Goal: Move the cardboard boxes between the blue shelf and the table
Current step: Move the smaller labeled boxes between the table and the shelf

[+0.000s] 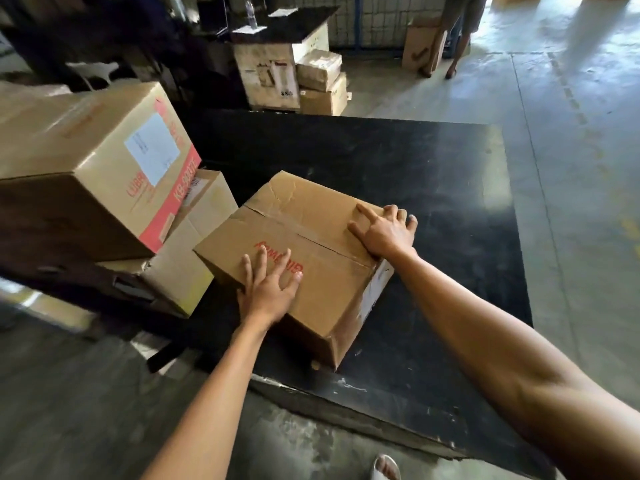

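A taped brown cardboard box (304, 237) with red lettering lies on the black table (433, 188), turned at an angle. My left hand (268, 289) rests flat on its near left top, fingers spread. My right hand (384, 230) presses on the far right top corner, fingers spread and reaching over the edge. To the left, a large box with a red stripe and white label (86, 164) sits on top of a smaller box (187, 265). The blue shelf is not in view.
A second black-topped stand (284, 26) with stacked boxes (320, 84) beside it stands behind the table. A person (460, 32) stands at the far right beside a tall box (420, 46). Concrete floor runs along the right. My sandalled foot (386, 467) shows at the bottom.
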